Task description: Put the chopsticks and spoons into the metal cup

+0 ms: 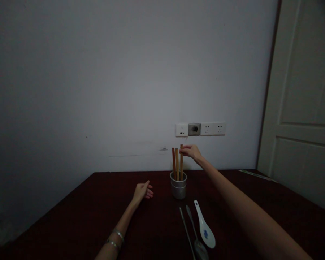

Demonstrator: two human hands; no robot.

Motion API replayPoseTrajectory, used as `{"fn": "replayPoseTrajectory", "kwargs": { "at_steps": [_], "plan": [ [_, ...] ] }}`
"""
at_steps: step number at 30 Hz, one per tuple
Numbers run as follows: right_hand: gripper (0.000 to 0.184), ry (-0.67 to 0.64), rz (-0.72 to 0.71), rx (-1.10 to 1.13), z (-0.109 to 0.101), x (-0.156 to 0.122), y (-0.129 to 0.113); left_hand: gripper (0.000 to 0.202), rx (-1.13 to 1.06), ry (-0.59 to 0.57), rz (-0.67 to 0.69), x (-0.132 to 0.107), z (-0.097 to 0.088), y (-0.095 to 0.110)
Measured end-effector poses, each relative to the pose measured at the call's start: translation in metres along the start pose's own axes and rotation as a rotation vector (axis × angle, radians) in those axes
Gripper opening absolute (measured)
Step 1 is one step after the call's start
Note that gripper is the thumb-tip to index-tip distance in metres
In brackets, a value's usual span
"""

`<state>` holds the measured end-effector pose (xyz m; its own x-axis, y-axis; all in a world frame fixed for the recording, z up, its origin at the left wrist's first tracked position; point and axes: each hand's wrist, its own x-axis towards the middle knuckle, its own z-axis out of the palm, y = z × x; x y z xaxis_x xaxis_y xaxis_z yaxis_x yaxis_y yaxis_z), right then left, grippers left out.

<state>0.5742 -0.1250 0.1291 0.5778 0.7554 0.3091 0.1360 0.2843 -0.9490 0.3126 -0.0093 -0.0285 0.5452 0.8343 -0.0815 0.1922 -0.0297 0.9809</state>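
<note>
A grey metal cup (178,191) stands upright on the dark red table, with several wooden chopsticks (177,164) rising out of it. My right hand (191,151) pinches the top of the rightmost chopstick (181,166), whose lower end is inside the cup. To the left of the cup, my left hand (143,191) rests at the table with nothing in it, its fingers loosely curved and apart. In front of the cup lie a white spoon (206,229) with a blue mark, a metal spoon (197,242) and a thin metal stick-like utensil (186,231).
The dark red table (97,202) meets a pale wall (124,90) at its back edge. Wall sockets (212,129) sit above the cup. On the right is a panelled door (306,108), and a flat strip (257,175) lies at the table's back right.
</note>
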Motion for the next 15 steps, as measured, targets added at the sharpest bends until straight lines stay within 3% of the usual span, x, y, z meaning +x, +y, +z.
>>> {"fn": "replayPoseTrajectory", "kwargs": {
  "at_steps": [15],
  "plan": [
    [0.008, -0.026, 0.070, 0.036, 0.005, 0.004, 0.024, 0.042, -0.016, 0.002, -0.003, 0.003, 0.000, -0.002]
  ]
}}
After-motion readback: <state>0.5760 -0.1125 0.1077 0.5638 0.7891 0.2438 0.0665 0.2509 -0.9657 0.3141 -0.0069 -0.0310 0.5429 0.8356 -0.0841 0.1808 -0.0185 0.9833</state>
